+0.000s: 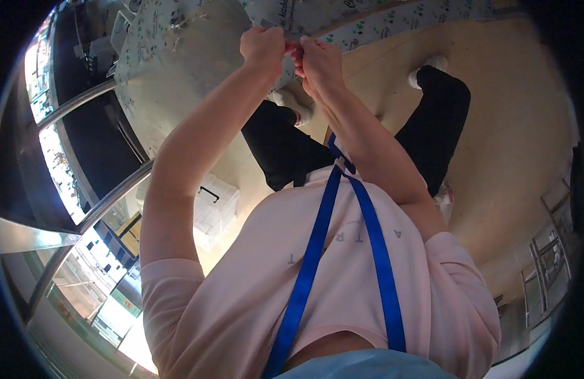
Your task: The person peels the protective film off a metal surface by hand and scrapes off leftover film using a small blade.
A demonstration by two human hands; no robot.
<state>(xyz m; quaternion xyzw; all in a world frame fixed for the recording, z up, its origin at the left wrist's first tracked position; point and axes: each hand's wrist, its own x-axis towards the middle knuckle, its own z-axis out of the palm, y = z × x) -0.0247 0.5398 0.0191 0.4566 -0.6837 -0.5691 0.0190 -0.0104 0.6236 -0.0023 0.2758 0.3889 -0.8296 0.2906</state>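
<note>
- Where both arms converge, upper centre of the frame, the left hand (pixel 263 48) and right hand (pixel 318 62) meet, fingers curled; whether they grasp an item cannot be determined.
- Printed covering (pixel 197 69): upper left to upper centre, nearest the hands.
- Clear box (pixel 216 211), black handle (pixel 208 192): left of centre.
- Blue lanyard (pixel 317 252): lower centre, over the pale shirt (pixel 241 284).

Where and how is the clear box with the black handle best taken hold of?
Probably by the black handle, fingers hooked under it from above: it looks like a slim bar on the upward-facing side of the clear box.
</note>
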